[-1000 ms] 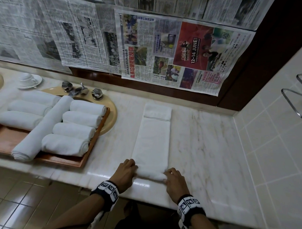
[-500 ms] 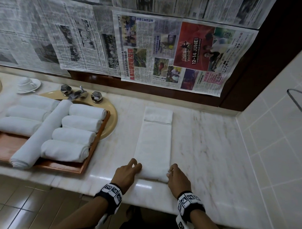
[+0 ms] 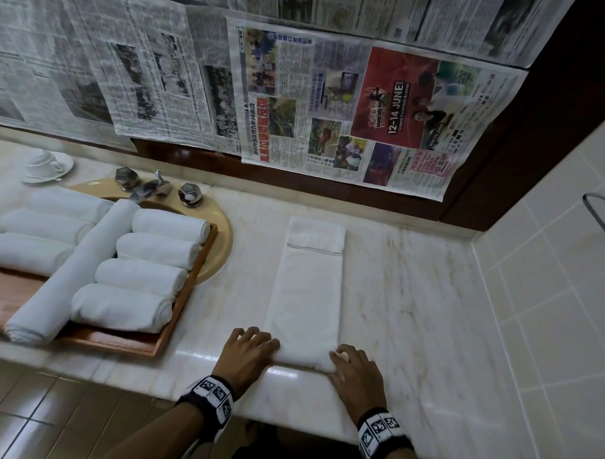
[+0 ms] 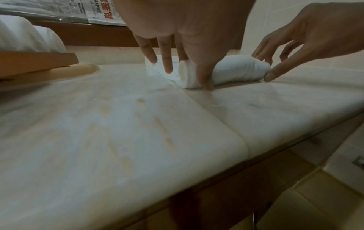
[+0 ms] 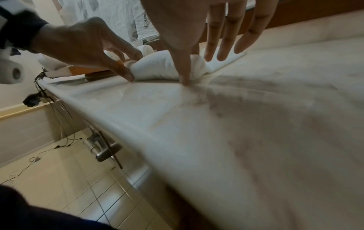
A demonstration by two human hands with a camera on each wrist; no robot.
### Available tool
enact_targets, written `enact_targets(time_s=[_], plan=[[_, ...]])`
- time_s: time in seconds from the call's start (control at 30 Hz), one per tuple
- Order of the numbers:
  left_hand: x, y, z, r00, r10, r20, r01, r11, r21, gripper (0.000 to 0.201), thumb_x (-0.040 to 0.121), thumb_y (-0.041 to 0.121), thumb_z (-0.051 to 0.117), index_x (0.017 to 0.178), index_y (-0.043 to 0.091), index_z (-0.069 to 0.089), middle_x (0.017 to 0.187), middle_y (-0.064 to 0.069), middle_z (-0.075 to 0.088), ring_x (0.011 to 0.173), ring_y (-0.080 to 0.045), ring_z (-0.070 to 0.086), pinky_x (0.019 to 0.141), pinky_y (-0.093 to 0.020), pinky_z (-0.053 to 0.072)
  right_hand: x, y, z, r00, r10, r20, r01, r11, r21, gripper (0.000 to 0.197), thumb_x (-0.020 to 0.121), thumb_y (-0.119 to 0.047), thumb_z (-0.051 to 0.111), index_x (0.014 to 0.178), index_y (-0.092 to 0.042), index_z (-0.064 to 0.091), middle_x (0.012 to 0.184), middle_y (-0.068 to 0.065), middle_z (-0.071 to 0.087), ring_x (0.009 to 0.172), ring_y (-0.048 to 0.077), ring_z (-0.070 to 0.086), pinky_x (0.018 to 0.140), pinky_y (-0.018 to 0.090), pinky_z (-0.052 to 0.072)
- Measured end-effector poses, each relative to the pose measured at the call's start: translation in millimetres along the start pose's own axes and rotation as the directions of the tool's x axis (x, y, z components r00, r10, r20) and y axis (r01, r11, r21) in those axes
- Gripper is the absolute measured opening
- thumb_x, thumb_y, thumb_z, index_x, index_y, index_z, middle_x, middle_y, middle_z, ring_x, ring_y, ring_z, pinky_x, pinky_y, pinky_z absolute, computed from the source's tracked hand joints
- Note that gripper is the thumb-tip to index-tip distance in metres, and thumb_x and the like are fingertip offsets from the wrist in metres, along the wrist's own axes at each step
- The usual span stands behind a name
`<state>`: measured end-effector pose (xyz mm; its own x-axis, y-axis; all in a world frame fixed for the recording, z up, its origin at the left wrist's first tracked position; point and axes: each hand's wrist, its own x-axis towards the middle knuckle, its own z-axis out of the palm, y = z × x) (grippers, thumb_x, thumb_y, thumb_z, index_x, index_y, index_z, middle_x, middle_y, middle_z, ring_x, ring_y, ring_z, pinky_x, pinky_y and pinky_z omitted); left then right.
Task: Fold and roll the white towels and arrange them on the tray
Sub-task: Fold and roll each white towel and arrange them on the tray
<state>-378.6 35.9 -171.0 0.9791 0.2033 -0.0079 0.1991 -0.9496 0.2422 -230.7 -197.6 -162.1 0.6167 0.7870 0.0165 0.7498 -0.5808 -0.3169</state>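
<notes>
A white towel [image 3: 307, 291], folded into a long strip, lies on the marble counter [image 3: 411, 302]. Its near end is wound into a short roll [image 4: 236, 70], also seen in the right wrist view [image 5: 157, 66]. My left hand [image 3: 256, 344] holds the roll's left end, thumb in front and fingers behind [image 4: 185, 68]. My right hand [image 3: 344, 359] holds the right end the same way [image 5: 197, 65]. At the left, a wooden tray [image 3: 185, 297] carries several rolled white towels [image 3: 145, 275], with one long roll [image 3: 76, 273] laid diagonally across them.
The tray sits partly over a beige sink [image 3: 221, 254] with a metal tap [image 3: 151, 188]. A cup and saucer [image 3: 46, 163] stand at the back left. Newspaper [image 3: 332, 110] covers the back wall. A tiled wall [image 3: 548, 306] with a metal rail [image 3: 600, 212] bounds the right.
Both hands stay at the towel's near end. The fingers have shifted on the roll and turned it slightly away from me; the flat strip has not moved.
</notes>
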Motion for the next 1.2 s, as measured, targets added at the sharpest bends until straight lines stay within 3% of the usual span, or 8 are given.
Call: enact_targets(time_s=[0.13,0.33,0.43,0.6,0.67,0.83,0.93,1.2], plan=[[7.5,0.6,-6.7,0.999,0.007,-0.034,-0.007,1.0,-0.012,0.035,0.071,0.036,0.077,0.103,0.029,0.065,0.107,0.008,0.065,0.1,-0.02,0.06,0.082,-0.034,0.042,14.0,2.2,3.5,0.999,0.035,0.005,-0.036,0.996,0.079,0.042,0.059,-0.012,0.084,0.096,-0.026,0.07,0.102,-0.009,0.059,0.084,0.015,0.057,0.059,0.032,0.052],[1.4,3.3,1.7,1.0,0.0,-0.026,-0.006,0.976,-0.219,0.037,0.084,0.029,0.043,0.114,0.016,0.062,0.114,-0.001,0.06,0.096,-0.024,0.055,0.078,-0.034,0.045,6.3,6.9,11.0,0.997,0.048,0.054,-0.059,0.974,0.22,0.029,0.087,-0.016,0.06,0.115,-0.015,0.066,0.118,-0.004,0.055,0.102,0.016,0.054,0.088,0.022,0.041],[-5.7,3.4,3.3,0.999,-0.042,0.016,0.045,0.924,-0.379,0.033,0.089,0.02,0.047,0.119,0.013,0.06,0.116,-0.001,0.058,0.099,-0.023,0.053,0.085,-0.032,0.043,-1.9,5.2,11.5,0.995,0.057,0.086,-0.081,0.952,0.297,0.028,0.091,-0.016,0.057,0.117,-0.011,0.065,0.116,-0.003,0.056,0.103,0.014,0.055,0.09,0.019,0.039],[-13.9,1.8,3.4,0.978,-0.133,0.159,0.194,0.854,-0.483,0.025,0.092,0.015,0.056,0.117,0.015,0.06,0.111,-0.002,0.057,0.104,-0.023,0.054,0.089,-0.028,0.038,-14.0,0.0,9.9,0.98,0.108,0.168,-0.16,0.929,0.334,0.038,0.087,-0.033,0.046,0.106,-0.009,0.068,0.102,0.005,0.062,0.093,0.022,0.059,0.086,0.035,0.047],[-14.1,3.0,2.5,0.964,-0.188,0.189,0.259,0.827,-0.499,0.023,0.093,0.016,0.057,0.116,0.017,0.061,0.111,-0.002,0.058,0.104,-0.021,0.055,0.088,-0.027,0.038,-15.3,-3.1,7.1,0.976,0.125,0.18,-0.185,0.91,0.37,0.045,0.085,-0.037,0.041,0.104,-0.007,0.069,0.101,0.009,0.064,0.093,0.025,0.061,0.082,0.029,0.044],[-8.4,6.2,-2.6,0.926,-0.314,0.209,0.375,0.715,-0.589,0.019,0.094,0.016,0.058,0.113,0.02,0.059,0.107,-0.002,0.062,0.1,-0.02,0.057,0.083,-0.026,0.039,-11.1,-4.0,-0.8,0.929,0.267,0.254,-0.357,0.823,0.441,0.018,0.091,-0.018,0.064,0.109,-0.018,0.061,0.1,-0.002,0.065,0.092,0.015,0.06,0.073,0.016,0.039],[-4.5,12.1,-9.0,0.904,-0.385,0.185,0.406,0.64,-0.652,0.023,0.095,0.017,0.059,0.116,0.022,0.052,0.103,-0.005,0.06,0.097,-0.019,0.055,0.08,-0.026,0.037,-4.5,-3.3,-1.1,0.915,0.315,0.252,-0.399,0.799,0.449,0.012,0.092,-0.022,0.062,0.1,-0.026,0.053,0.094,-0.002,0.066,0.088,0.019,0.062,0.073,0.022,0.044],[3.1,12.8,-8.8,0.912,-0.41,0.013,0.344,0.748,-0.568,0.009,0.094,0.031,0.061,0.093,0.026,0.069,0.109,0.007,0.053,0.085,-0.013,0.056,0.073,-0.027,0.036,12.5,-12.7,5.7,0.902,0.415,0.118,-0.423,0.799,0.428,0.012,0.093,-0.014,0.055,0.105,-0.015,0.059,0.103,0.005,0.062,0.095,0.022,0.059,0.082,0.031,0.046]])
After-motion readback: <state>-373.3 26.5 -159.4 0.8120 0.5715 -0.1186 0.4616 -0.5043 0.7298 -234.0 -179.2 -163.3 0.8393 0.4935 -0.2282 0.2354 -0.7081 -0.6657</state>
